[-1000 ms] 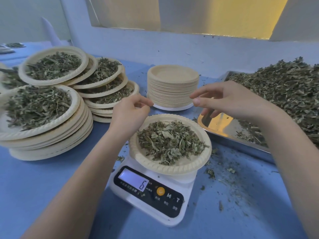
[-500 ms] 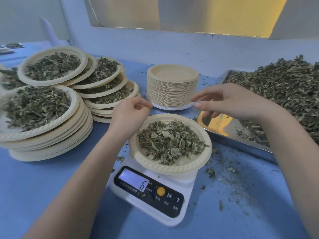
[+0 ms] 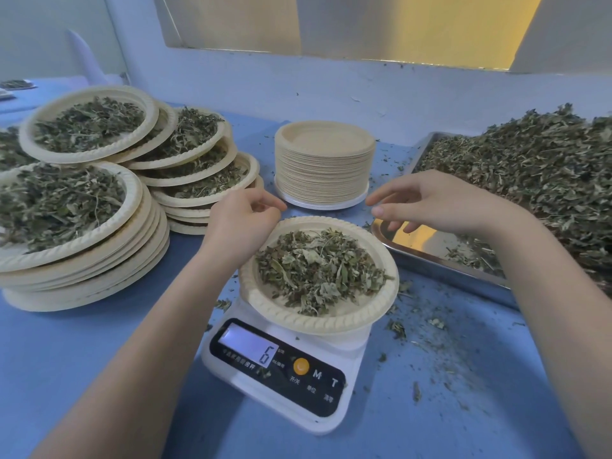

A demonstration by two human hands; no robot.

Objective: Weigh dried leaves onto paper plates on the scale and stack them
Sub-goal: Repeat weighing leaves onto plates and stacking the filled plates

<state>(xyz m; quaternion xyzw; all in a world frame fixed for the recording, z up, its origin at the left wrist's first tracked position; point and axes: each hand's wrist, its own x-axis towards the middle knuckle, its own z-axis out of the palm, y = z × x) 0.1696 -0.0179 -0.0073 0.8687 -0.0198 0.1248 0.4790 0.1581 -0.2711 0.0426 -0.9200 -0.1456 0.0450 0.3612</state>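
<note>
We see the left hand (image 3: 240, 223) hovering at the far left rim of the plate (image 3: 381, 313) on the scale (image 3: 351, 356), its fingers loosely curled, thumb and forefinger close together; we cannot tell whether they pinch anything. The right hand (image 3: 437, 203) hangs palm down above the far right rim, fingers spread and slightly bent, holding nothing. Neither hand visibly touches the plate. Both forearms reach in from the near edge.

The plate holds a mound of leaves (image 3: 318, 266) and sits on the scale's platform; the display (image 3: 248, 346) reads 6.

The scale stands on a blue table (image 3: 82, 359) sprinkled with leaf crumbs to the right. At the left are stacks of filled plates (image 3: 82, 226), overlapping one another. Behind the scale is a stack of empty plates (image 3: 324, 164). At the right a metal tray (image 3: 414, 246) carries a large heap (image 3: 536, 173) of dried leaves. A pale wall (image 3: 331, 84) runs behind the table.
</note>
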